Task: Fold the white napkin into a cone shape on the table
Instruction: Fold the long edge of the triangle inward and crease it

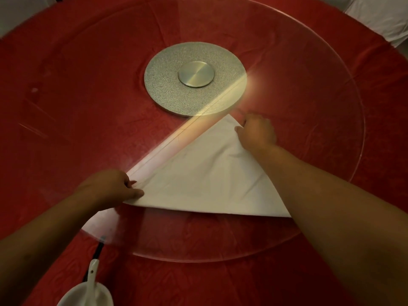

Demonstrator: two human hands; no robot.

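The white napkin (198,173) lies folded into a triangle on the glass turntable (320,107), its long folded edge running from lower left to upper right. My left hand (112,186) pinches the napkin's lower left corner between thumb and fingers. At the far upper corner, my right hand (257,132) grips the cloth with curled fingers. My right forearm covers the napkin's right corner.
A round silver hub (195,78) sits in the middle of the turntable on the red tablecloth (55,85). A white bowl (88,294) with a white spoon (92,272) and dark chopsticks (98,250) stands near the front left edge. White chair covers (379,16) show at the back.
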